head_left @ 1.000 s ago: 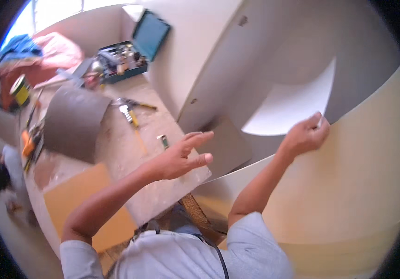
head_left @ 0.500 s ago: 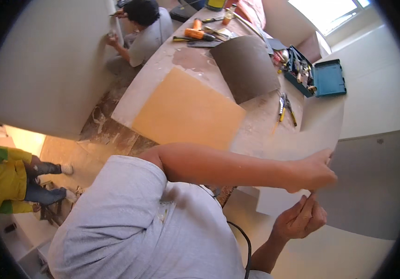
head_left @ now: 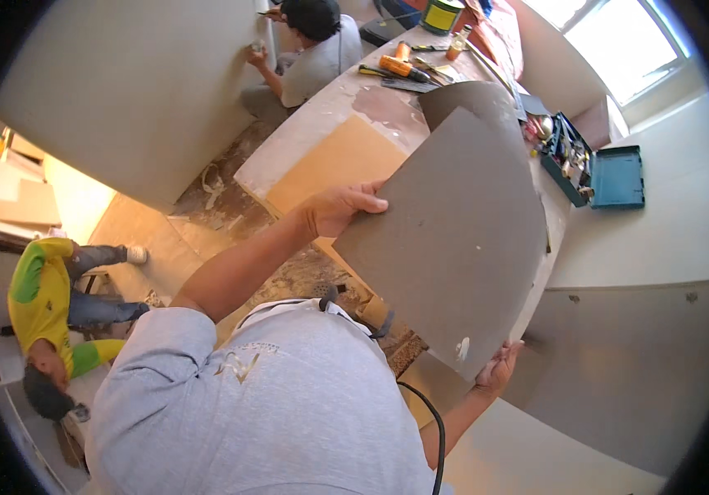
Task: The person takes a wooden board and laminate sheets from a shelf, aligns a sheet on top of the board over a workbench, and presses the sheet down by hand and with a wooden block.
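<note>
A dark grey flat sheet [head_left: 453,239] is tilted up between my two hands, over the near side of the worktable. My left hand [head_left: 348,206] pinches its left edge, with the thumb laid on the grey face. At the lower right corner, my right hand [head_left: 499,369] grips the sheet, fingers partly behind it. A pale spot marks the sheet near that corner. Behind it on the table lie a curved brownish-grey sheet [head_left: 461,95] and a tan board [head_left: 334,157], both partly covered by the held sheet.
The worktable [head_left: 284,165] carries an orange drill [head_left: 404,68], hand tools and a small bottle [head_left: 458,43]. Beyond stands an open teal toolbox [head_left: 567,161]. One person [head_left: 317,58] crouches at a large pale panel; another [head_left: 49,289] in yellow is at left. A grey panel [head_left: 635,355] is at right.
My hands, close together at the right before, are now spread apart. The left has moved left, and the grey sheet's face shows between them. The whole view has shifted.
</note>
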Demonstrator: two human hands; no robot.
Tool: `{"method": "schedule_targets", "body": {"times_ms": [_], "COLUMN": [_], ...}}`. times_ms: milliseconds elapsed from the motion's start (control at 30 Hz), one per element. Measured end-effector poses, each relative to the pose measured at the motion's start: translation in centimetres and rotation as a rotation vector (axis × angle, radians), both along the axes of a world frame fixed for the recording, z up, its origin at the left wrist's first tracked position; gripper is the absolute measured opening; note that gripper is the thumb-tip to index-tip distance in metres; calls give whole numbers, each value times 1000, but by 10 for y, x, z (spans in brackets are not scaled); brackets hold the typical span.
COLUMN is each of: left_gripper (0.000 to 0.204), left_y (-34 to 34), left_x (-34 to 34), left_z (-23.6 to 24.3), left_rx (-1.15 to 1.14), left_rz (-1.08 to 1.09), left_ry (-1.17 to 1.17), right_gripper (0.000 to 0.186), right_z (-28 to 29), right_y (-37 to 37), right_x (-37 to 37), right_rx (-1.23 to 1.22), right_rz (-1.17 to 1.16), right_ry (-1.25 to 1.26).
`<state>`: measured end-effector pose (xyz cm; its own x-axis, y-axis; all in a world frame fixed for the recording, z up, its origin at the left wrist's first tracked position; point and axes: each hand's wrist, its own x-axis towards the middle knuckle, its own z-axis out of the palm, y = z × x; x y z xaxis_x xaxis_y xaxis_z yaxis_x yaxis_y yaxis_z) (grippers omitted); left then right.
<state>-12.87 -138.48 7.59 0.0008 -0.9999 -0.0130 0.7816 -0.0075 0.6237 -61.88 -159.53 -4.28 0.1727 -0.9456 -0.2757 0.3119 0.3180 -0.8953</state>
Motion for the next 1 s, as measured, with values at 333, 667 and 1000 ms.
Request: {"method": "schedule_targets", "body": {"times_ms": [333,667,1000], "left_gripper": [50,39,36], "left_y": [8,-7,-18], "left_x": [46,58,73], "left_z": [-165,-197,-217], "left_rx": [665,711,751], "left_rz": [314,377,275], "left_ry": [-613,-1061,-1252], "right_gripper": [22,28,65], "right_z": [-92,-115,-118], "right_y": [-11,-14,-35], "right_x": [62,86,81], "right_rx": [-102,-109,-113], "right_rz": [248,241,108], "right_ry": [253,518,753]}}
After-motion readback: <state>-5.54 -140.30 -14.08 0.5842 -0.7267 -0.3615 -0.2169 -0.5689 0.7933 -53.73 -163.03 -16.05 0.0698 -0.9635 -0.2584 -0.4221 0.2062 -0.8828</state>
